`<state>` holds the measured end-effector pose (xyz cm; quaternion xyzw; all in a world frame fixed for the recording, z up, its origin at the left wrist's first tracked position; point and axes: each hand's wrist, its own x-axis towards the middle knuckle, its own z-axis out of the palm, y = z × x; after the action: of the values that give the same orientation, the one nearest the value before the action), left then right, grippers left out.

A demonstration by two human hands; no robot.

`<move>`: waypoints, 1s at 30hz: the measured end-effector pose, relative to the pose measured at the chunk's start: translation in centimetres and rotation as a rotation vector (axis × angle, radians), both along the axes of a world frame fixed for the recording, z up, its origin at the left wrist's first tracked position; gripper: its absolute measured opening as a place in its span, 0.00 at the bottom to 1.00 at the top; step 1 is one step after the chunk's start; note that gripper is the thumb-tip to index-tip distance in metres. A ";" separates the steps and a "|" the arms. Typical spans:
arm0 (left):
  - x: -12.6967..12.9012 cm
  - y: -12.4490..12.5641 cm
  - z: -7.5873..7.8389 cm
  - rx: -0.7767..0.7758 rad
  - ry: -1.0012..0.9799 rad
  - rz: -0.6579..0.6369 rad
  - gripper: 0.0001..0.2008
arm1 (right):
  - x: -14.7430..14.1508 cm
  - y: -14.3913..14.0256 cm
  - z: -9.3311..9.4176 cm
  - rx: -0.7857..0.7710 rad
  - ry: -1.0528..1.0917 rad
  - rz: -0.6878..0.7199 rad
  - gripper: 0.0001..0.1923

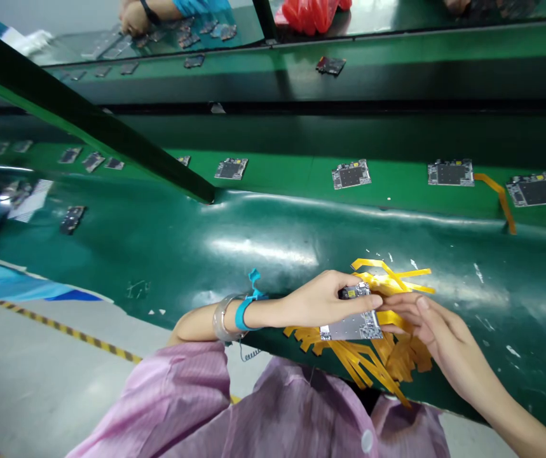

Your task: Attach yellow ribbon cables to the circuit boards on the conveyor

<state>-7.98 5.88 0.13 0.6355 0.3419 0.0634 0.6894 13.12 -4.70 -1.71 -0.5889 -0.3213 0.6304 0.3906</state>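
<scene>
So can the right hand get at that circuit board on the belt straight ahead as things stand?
Probably yes: the right hand has bare green mat between it and the circuit board, though it is pinching yellow tape.

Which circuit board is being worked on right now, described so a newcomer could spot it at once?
Start at the shiny green bench mat nearest the camera and go to its near edge, where yellow tape strips pile up. The circuit board sits there, pinched between the left hand and right hand. Unlike the conveyor boards beyond, it is held, not lying flat.
</scene>
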 end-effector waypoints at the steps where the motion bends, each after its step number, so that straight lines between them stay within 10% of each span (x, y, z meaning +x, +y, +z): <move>1: -0.1 0.1 0.1 0.021 0.019 0.009 0.21 | 0.1 0.2 0.0 0.005 -0.020 0.020 0.22; 10: -2.3 1.4 -0.1 0.303 0.192 0.144 0.21 | -2.2 6.0 -0.8 0.227 -0.279 0.377 0.09; 16: -7.9 4.3 -2.0 0.622 0.204 0.664 0.14 | -5.3 15.9 -1.0 0.258 -0.129 0.214 0.13; 22: -11.5 6.1 -5.3 0.931 0.204 0.673 0.12 | -7.4 26.8 -2.3 0.379 -0.269 0.030 0.15; 30: -14.1 11.5 -5.3 1.157 0.558 0.563 0.26 | -2.3 20.9 -4.4 0.515 -0.426 0.029 0.11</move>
<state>-22.04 17.43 -5.17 0.7803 0.5689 0.2458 0.0843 10.82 16.18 -6.09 -0.5846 -0.5530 0.3967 0.4417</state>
